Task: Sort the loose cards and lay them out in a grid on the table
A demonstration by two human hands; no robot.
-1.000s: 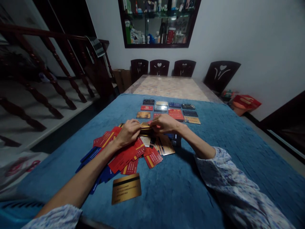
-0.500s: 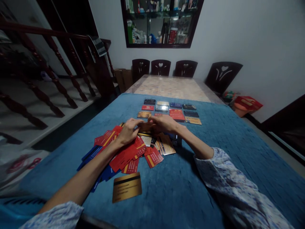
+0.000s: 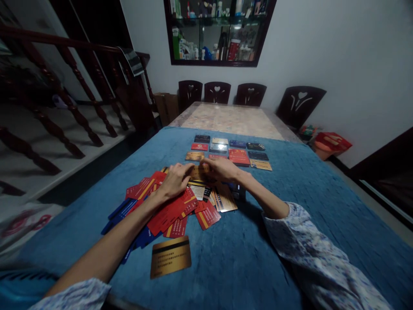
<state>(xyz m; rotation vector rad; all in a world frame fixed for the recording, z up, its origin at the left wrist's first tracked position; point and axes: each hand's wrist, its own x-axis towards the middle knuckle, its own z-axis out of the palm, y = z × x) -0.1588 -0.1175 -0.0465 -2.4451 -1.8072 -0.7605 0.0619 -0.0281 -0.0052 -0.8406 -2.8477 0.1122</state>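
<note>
Over the far edge of a loose heap of cards, my two hands meet at a gold card (image 3: 199, 173). My right hand (image 3: 223, 168) pinches its right side, fingers partly hidden. My left hand (image 3: 176, 180) is at its left edge, with thumb and index finger bent around that side. Below lie red cards (image 3: 171, 211), blue cards (image 3: 120, 212), pale gold cards (image 3: 226, 198) and a white-and-black card (image 3: 198, 192). A single gold card (image 3: 171, 257) with a dark stripe lies nearer me. Beyond my hands, small stacks stand in rows, including a red stack (image 3: 238, 157) and an orange-gold card (image 3: 260, 165).
A blue cloth (image 3: 309, 206) covers the near part of the table, with bare marbled tabletop (image 3: 226, 115) behind it. Dark chairs (image 3: 217, 92) stand around the far end. A white plastic bag (image 3: 26, 224) is at the left edge, near a wooden railing (image 3: 71, 112).
The gold card between my hands shows more of its face and looks brighter. My left fingers have shifted down slightly. The view has moved a little.
</note>
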